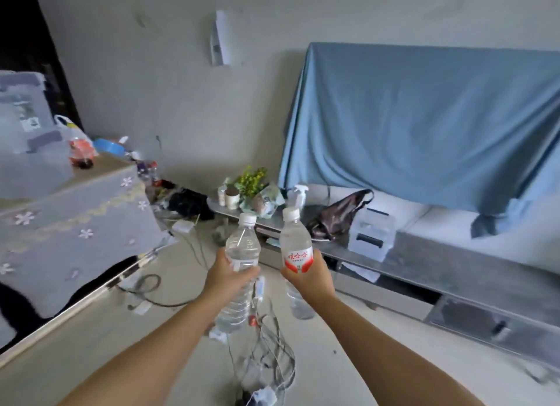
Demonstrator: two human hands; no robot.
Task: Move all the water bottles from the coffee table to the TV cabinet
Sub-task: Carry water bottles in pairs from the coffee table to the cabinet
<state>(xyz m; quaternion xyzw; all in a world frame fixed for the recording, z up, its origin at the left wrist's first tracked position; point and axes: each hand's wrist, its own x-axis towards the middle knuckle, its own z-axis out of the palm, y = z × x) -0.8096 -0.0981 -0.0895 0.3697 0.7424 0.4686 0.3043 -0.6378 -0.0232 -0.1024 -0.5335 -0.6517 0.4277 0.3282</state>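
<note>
Two arms stretch forward, side by side. Left hand (pixel 225 274) wraps around the middle of a clear water bottle (pixel 241 263), tilted slightly. Right hand (pixel 309 277) clutches the red-labelled bottle (pixel 295 245), upright, cap up. Both bottles hang in the air above the floor, just short of the grey TV cabinet (pixel 439 263).

Two water bottles sit side by side at centre frame — the left bottle (pixel 242 248) in the left hand (pixel 225 274), the right bottle (pixel 295 245) in the right hand (pixel 312 277). Behind them the TV cabinet (pixel 439 263) runs toward the lower right, a draped cloth (pixel 424 127) above it — a covered table (pixel 75 224) fills the left, cables (pixel 266 360) lie on the floor at bottom centre.
</note>
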